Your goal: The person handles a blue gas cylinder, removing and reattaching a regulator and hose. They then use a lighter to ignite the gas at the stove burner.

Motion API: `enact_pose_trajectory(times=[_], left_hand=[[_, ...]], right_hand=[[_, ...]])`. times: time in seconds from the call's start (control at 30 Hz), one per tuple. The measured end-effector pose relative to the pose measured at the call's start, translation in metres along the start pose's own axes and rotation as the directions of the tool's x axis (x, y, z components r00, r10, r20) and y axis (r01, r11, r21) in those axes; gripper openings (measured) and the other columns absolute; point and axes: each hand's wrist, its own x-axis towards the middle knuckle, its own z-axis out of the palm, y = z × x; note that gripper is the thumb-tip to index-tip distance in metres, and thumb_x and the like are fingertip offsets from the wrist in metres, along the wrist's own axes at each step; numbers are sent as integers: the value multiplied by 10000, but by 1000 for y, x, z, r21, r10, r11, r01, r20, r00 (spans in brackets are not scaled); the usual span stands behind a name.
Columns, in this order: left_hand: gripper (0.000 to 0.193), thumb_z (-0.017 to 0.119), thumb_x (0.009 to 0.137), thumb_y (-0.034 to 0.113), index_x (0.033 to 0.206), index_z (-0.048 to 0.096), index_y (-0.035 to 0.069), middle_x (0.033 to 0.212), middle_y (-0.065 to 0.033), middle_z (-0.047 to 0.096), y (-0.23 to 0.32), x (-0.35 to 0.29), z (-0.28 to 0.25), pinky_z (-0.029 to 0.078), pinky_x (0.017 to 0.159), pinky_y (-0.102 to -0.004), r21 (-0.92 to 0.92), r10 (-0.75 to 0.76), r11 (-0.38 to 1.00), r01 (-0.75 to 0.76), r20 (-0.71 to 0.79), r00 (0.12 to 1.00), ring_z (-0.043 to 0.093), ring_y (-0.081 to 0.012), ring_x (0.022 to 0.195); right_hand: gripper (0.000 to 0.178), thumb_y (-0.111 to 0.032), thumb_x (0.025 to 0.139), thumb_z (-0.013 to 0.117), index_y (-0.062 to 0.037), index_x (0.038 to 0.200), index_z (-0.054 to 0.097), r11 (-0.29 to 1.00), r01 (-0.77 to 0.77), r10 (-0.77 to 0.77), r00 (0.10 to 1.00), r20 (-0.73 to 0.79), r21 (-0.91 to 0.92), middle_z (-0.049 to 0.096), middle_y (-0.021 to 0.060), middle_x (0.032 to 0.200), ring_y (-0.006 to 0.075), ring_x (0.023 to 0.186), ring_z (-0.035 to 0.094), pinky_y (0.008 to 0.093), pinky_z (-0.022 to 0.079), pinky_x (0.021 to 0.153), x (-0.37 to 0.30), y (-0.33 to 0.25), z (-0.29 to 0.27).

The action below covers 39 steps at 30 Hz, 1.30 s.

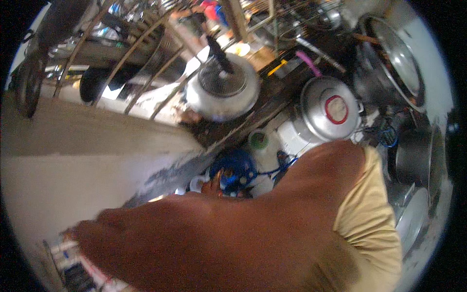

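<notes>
A large, blurred stretch of bare skin, most likely my own arm, fills the lower picture, with yellow cloth at its right end. Just beyond its upper edge, small finger-like shapes show beside a round blue object. I cannot make out which hand they belong to, or whether they hold anything. A blue tube or cord runs right from that object. Behind stands a small greenish container. A silver lidded pot with a red ring on its lid sits to the right.
A rounded metal pot with a black handle stands on the dark ledge. Metal bars and a pale wall lie at left. Large dark pots and a steel pan crowd the right side.
</notes>
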Motion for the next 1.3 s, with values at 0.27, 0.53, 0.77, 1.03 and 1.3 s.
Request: enact_pose_trajectory(times=[0.27,0.53,0.77,1.03,1.3], left_hand=[[271,552,939,255,1116,619,61,1005,-120,649,34,-13,20,502,761,-356,-389,-419,840,378,-23,908,652,-246,850],[329,456,1013,271,1214,563,33,940,-43,628,84,-49,84,472,676,-271,-847,-186,523,93,-7,983,588,-131,779],[233,514,996,284,1014,597,68,866,-20,628,13,-69,143,494,576,-267,-936,-664,308,170,-84,743,614,-125,693],[226,414,998,228,1044,566,68,848,-48,608,-75,-88,219,474,546,-292,-940,-835,-340,-20,292,467,582,-159,676],[272,542,951,282,1147,559,94,979,-40,627,-157,-18,349,468,638,-326,-987,-785,-162,-11,122,607,582,-162,779]], right_hand=[[323,-175,825,612,-14,1097,543,989,148,-147,961,234,16,625,139,954,293,913,612,384,486,841,-33,-58,-55],[385,-364,978,516,-71,1228,523,491,-774,871,432,-234,400,624,106,1119,226,1024,599,361,458,933,-237,235,-191],[520,-349,964,444,-6,1354,477,-287,-435,911,151,383,853,571,142,1308,341,1176,560,515,453,1011,-323,333,-134],[471,-419,957,480,-82,1279,544,-144,-963,939,-61,337,227,612,119,1222,296,1099,594,452,489,957,-340,424,-203],[454,-423,956,502,-83,1248,571,-464,-881,838,-406,364,86,638,101,1173,284,1031,618,446,507,915,-344,564,-123]])
